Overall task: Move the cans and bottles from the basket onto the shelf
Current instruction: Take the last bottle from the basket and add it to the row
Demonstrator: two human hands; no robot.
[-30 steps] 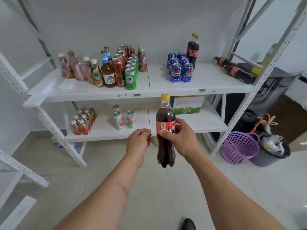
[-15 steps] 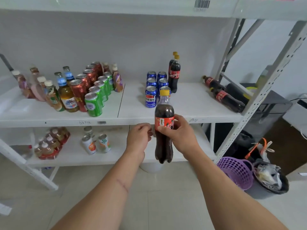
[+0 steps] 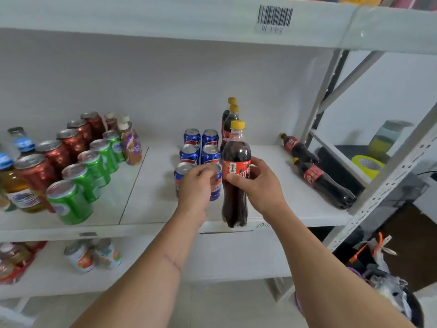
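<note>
Cola bottle (image 3: 236,176), one held, stands upright, yellow cap up, long axis vertical, its base over the shelf's (image 3: 295,209) front edge. Left of the grip, the empty left hand (image 3: 197,188) curls loosely before six blue Pepsi cans (image 3: 190,155). The right hand (image 3: 257,183) clasps the bottle's red label. Behind stand two upright cola bottles (image 3: 230,121); right of the grip lie two more (image 3: 319,181).

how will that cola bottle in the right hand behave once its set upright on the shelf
The cola bottle looks full, so probably heavy for its size. It is tall with a narrow base, so likely apt to tip if nudged. Two like it lie on their sides; lying so, it could roll.
</note>
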